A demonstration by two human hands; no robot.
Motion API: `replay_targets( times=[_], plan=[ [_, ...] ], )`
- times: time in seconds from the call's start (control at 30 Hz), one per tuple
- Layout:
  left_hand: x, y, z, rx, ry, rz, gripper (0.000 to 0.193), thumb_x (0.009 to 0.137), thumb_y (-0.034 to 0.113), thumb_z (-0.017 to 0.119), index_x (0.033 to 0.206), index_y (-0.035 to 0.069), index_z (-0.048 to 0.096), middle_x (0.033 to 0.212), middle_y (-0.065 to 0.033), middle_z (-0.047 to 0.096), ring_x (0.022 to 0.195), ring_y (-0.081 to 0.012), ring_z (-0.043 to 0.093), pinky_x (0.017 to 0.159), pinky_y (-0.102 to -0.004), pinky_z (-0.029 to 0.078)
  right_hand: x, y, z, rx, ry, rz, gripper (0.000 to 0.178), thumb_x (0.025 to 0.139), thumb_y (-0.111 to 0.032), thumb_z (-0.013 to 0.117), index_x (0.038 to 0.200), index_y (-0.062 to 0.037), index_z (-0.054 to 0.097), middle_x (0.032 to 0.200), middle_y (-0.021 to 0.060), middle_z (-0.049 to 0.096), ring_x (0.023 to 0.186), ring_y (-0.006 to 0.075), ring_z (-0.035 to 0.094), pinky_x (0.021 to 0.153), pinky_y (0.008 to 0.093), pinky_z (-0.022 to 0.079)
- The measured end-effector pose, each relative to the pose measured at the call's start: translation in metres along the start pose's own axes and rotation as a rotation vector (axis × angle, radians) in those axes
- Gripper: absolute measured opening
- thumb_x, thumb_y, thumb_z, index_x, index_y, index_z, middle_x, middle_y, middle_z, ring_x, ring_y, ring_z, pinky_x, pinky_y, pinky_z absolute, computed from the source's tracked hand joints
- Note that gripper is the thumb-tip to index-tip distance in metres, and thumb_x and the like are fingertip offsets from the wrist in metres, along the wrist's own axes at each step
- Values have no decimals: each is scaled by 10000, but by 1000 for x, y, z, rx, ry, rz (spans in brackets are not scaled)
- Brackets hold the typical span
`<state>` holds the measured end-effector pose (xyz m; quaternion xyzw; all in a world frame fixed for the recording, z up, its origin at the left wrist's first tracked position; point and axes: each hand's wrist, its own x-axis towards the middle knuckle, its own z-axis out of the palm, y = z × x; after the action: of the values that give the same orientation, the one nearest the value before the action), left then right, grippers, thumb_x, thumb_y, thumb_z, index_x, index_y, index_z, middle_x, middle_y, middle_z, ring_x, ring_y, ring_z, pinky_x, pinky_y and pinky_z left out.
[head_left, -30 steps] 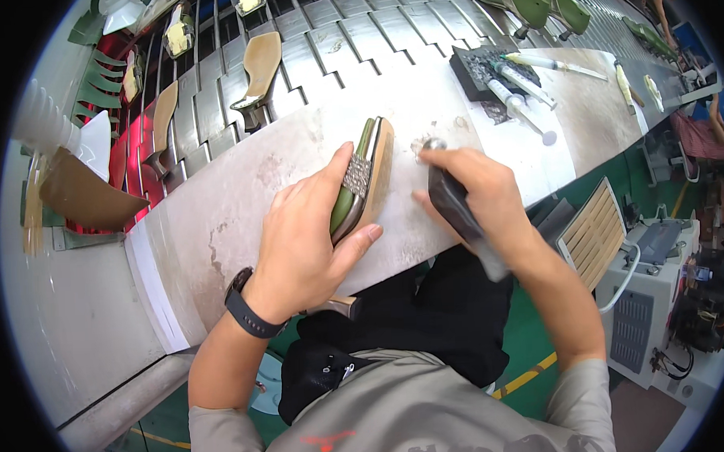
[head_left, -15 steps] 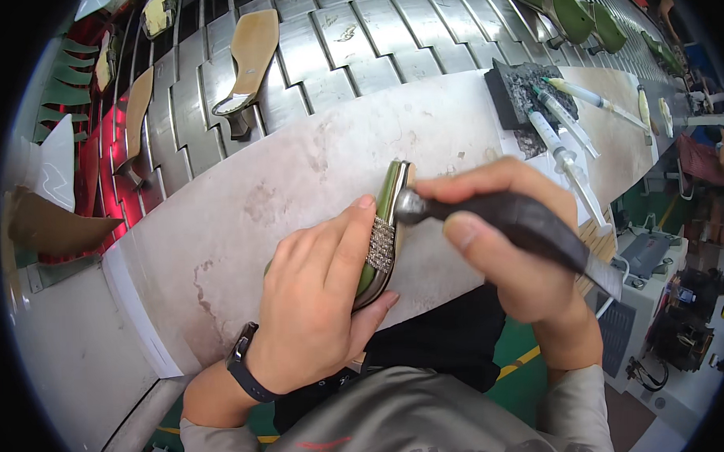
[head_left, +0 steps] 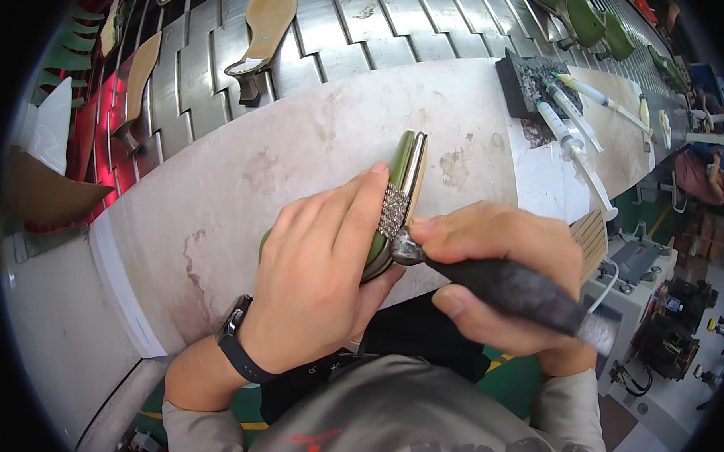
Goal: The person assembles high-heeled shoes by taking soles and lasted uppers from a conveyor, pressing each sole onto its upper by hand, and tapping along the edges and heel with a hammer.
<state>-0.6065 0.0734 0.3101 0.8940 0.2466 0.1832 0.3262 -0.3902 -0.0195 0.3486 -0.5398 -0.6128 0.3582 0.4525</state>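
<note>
A green shoe on its last [head_left: 400,157], with a glittering stone-studded band [head_left: 393,212], a shiny metallic edge and a tan sole side, stands tilted on the pale work surface. My left hand [head_left: 319,247] is wrapped over its left side, fingers along the band and thumb underneath. My right hand [head_left: 507,261] grips a dark shoemaker's hammer [head_left: 500,293]. Its rounded, polished face sits against the shoe's edge just below the band, and its bright far end is blurred. My palm hides part of the hammer, and my left hand covers much of the shoe.
Behind the pale work surface [head_left: 241,174] runs a slatted metal conveyor [head_left: 403,29] with tan soles [head_left: 271,22] and green shoes [head_left: 582,27]. Syringes [head_left: 570,143] lean on a black block [head_left: 524,85] at the right. A brown curved piece [head_left: 54,189] stands far left.
The hammer's face has shifted down along the shoe, from beside the band's upper part to just below it. My right hand has dropped with it. The whole view has shifted slightly.
</note>
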Motion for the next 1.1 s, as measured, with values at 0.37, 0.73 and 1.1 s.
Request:
replay_targets(
  times=[0.37,0.73,1.1],
  plan=[
    [-11,1,-2,69,-1,4,1011,715,108,854,1598,-52,388,1317,-236,655,1191,-415,640,1020,-470,485,-50,-9,92,-268,377,-211,366,753,-6,859,1089,53,725,1095,240,773,1014,416,776,895,439,627],
    [-39,-43,-15,-157,38,27,594,988,343,736,1457,1,611,1355,-207,694,1214,-399,654,1066,-476,471,-51,-5,82,-322,333,-216,358,858,-51,816,1188,38,710,1211,241,759,1117,385,748,984,456,594],
    [-42,-49,-18,-132,57,32,506,1049,301,624,1420,-44,627,1347,-240,683,1146,-416,657,1010,-469,491,-50,-7,103,-90,138,-121,339,790,-39,844,1096,58,734,1116,244,775,1007,372,772,870,420,628]
  ],
)
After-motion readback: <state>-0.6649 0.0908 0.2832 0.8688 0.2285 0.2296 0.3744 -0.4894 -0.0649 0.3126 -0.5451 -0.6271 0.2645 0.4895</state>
